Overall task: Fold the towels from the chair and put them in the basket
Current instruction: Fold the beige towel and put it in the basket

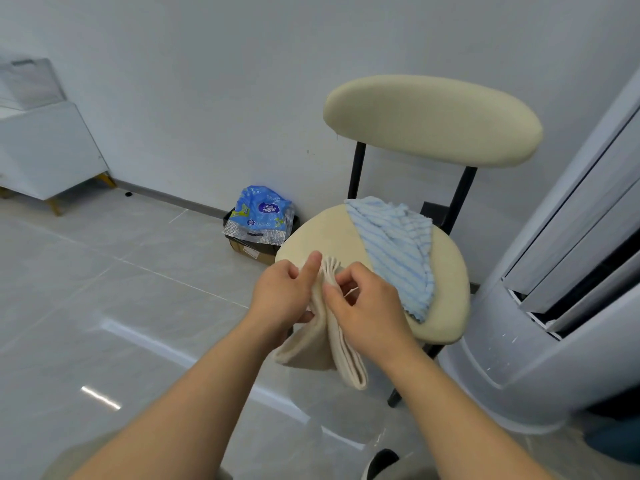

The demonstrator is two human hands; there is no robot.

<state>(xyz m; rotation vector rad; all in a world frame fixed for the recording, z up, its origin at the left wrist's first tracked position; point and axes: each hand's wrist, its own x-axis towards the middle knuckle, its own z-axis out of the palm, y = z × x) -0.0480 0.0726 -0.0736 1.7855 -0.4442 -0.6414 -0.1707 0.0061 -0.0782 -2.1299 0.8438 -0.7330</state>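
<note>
Though gripped, cream towel (pixel 349 356) partly hidden

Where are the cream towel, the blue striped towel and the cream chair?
Cream cloth towel (pixel 349 358): head view, its hanging lower fold.
Blue striped cloth towel (pixel 398 251): head view, its middle.
Cream padded chair (pixel 433 119): head view, its backrest.

cream chair (pixel 313 237), striped blue towel (pixel 398 251) on seat

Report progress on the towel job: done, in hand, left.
Done: nothing visibly finished; no basket is in view. In hand: the left hand and right hand pinch the beige towel, bunched in folds before the chair. Left: the blue striped towel lies unfolded on its seat, and both need basketing.
</note>
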